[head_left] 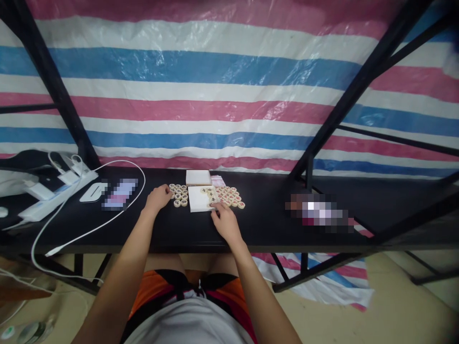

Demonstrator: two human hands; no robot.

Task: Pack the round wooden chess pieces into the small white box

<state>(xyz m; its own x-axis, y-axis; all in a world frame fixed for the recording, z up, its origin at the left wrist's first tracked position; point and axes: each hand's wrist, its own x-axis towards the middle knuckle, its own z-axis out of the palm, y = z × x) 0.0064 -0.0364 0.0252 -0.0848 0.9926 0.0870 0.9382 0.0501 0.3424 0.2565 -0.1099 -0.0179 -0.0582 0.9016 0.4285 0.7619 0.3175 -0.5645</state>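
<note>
Rows of round wooden xiangqi pieces with dark characters point(178, 195) lie on the black desk. My left hand point(158, 197) is at their left edge, its bent fingers closed against a piece there that they partly cover. Right of these rows is an open white box half point(197, 201) with several dark-marked pieces point(210, 192) inside, toward its right side. Over the box's lower right corner, my right hand point(225, 220) has its fingertips closed on a xiangqi piece point(211, 205). Red-marked pieces point(231, 195) lie clustered beyond that hand, to the right of the box.
Behind the pieces are another white box half point(198, 177) and a pink-and-white sheet point(218, 181). A power strip point(60, 191), a white cable point(143, 174), a white device point(92, 192) and a blurred-out phone-shaped item point(120, 194) lie left. Black metal posts point(333, 95) flank the desk.
</note>
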